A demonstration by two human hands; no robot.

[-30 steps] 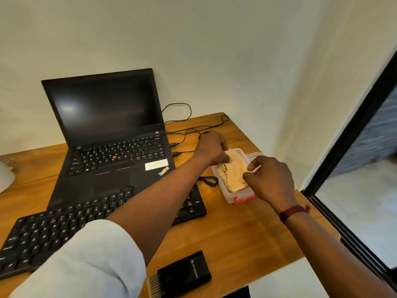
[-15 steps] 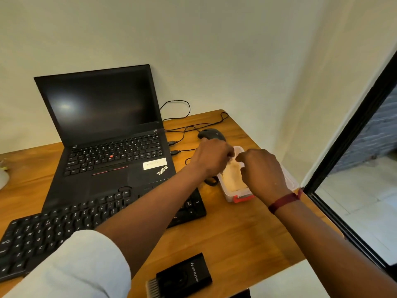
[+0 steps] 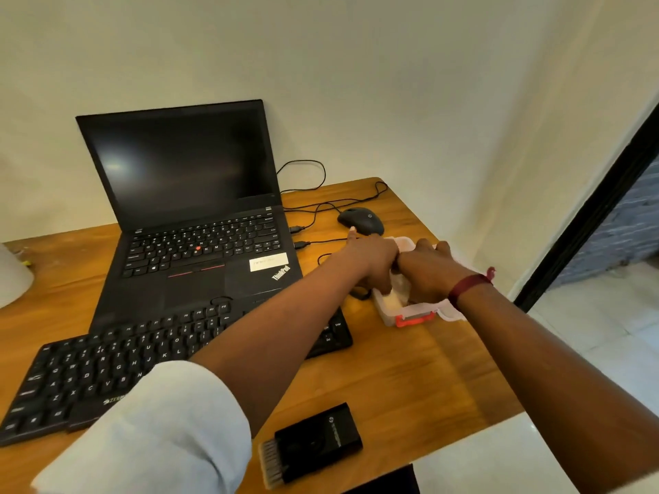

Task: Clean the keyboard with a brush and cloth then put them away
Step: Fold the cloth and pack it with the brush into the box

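Half stowed, imo: cloth [image 3: 392, 299] in box [image 3: 415, 319] at worktop [image 3: 399, 372] right edge, L hand [image 3: 374, 262] fingers curled onto it, R hand [image 3: 428, 276] grip hidden, can't tell. Brush [image 3: 313, 445] at front edge not yet stowed; keyboard [image 3: 142, 361] cleaning prob done.

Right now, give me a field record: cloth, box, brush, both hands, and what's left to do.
cloth: pale, down inside the clear box, mostly hidden by the hands
clear box: open, on the table right of the keyboard, red latch facing the person
left hand: over the box, fingers down on the cloth; pinch or press not visible
right hand: beside it over the box, fingers hidden
brush: black, lying at the table's near edge, untouched
left to do: brush not yet put away
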